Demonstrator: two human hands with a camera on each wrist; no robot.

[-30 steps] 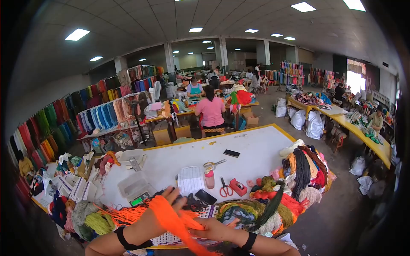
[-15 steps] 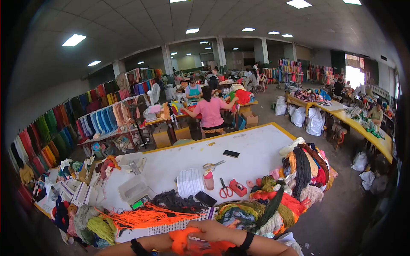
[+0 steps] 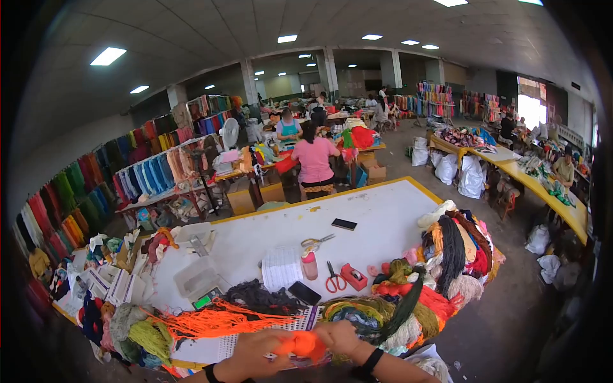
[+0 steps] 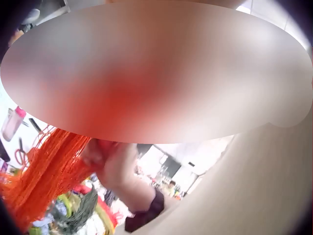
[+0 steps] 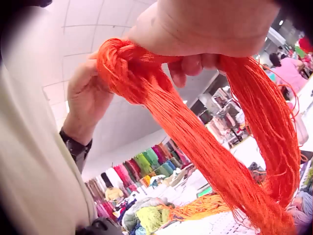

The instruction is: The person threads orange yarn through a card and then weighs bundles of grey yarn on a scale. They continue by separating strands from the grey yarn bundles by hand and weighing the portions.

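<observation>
Hands close together: left hand and right hand both clench orange yarn hank, twisting it into a knot.

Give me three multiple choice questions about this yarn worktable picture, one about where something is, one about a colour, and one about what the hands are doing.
1. Where does the black phone lie?
A. on the white table, beyond the scissors
B. on the floor
C. on top of the yarn heap

2. What colour is the yarn bundle in the hands?
A. blue
B. orange
C. white

3. What are the hands doing?
A. both rest flat on the table
B. one holds the red-handled scissors
C. both grip the yarn bundle

Answers:
1. A, the head view shows it on the bare white table, farther from the person than the red-handled scissors.
2. B, the right wrist view shows bright orange strands.
3. C, the left hand and the right hand both curl round the knotted end of the bundle.
</observation>
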